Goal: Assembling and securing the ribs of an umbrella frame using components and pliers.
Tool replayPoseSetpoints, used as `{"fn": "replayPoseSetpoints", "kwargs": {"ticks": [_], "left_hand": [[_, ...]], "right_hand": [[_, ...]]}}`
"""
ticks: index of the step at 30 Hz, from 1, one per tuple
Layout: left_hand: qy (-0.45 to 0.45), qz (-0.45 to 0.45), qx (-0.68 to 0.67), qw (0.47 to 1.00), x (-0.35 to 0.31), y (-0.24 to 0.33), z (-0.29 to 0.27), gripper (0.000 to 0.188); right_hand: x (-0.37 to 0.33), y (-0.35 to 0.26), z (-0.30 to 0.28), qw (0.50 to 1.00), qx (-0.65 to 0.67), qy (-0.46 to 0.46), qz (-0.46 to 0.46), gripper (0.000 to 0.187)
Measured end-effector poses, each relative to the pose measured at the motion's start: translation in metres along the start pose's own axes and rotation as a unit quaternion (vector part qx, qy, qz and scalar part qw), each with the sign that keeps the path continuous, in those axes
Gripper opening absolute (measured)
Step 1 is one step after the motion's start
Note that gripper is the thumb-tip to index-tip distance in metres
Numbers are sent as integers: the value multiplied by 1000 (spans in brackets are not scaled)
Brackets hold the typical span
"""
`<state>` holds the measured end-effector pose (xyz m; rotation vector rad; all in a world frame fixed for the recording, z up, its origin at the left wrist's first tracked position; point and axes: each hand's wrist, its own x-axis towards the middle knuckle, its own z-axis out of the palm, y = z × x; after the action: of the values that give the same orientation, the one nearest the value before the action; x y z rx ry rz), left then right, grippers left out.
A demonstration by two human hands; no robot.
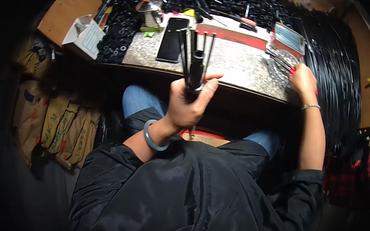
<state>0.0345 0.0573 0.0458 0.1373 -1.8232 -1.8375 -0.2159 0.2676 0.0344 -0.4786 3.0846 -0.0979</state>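
Note:
My left hand [189, 104], with a pale bangle at the wrist, is wrapped round a black shaft with several thin black ribs [184, 52] standing up around it; it looks like an umbrella frame. The frame is upright above the near edge of the table. At the right of the tabletop, my right hand [304, 80] is closed on a dark, thin-jawed tool with red handles [293, 70] that looks like pliers. The tool's tip is over a clear plastic dish or bag [278, 76], whose contents I cannot make out.
A black phone [172, 39] lies on the speckled tabletop [233, 68]. Behind it are heaped small black parts [265, 4]. Long black rods [334, 60] are piled at right. A rectangular tin [289, 38], a silver pot-like object [151, 14] and a white box [85, 37] stand around.

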Motion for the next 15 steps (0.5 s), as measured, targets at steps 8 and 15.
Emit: {"fn": "replayPoseSetpoints", "kwargs": {"ticks": [8,15], "left_hand": [[-1,-7,-5,1000,2,1,-3,15],[-18,10,1,1000,1,-1,1,13]], "right_hand": [[-3,6,0,997,50,62,-22,17],[-87,-58,-4,780,588,49,-209,3]]}}
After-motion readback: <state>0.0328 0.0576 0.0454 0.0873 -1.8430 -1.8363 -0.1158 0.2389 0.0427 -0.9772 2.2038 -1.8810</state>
